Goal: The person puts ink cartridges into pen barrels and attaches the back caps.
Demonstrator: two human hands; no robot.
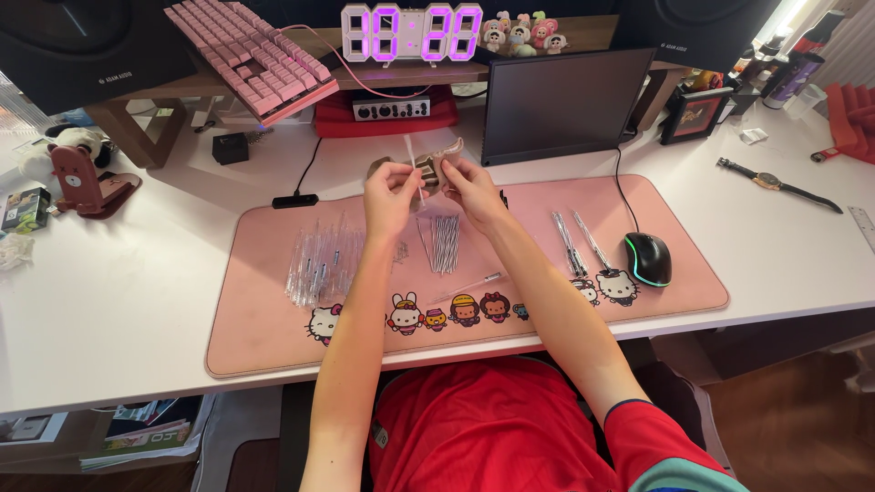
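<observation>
My left hand [390,193] and my right hand [467,187] are raised together above the pink desk mat [273,328]. Between their fingertips they hold a thin clear pen tube [416,162], upright. A brownish crumpled object [437,160] lies just behind the hands; whether either hand touches it I cannot tell. Below the hands lies a bundle of thin pen refills [444,242]. A pile of clear pen barrels [321,260] lies left of my left forearm. A few assembled clear pens [576,242] lie to the right.
A black mouse [648,258] sits at the mat's right end. A dark monitor [556,105] stands behind, a pink keyboard [251,56] on a riser, a digital clock [410,32], a wristwatch [775,182] at right, a brown phone stand [87,182] at left.
</observation>
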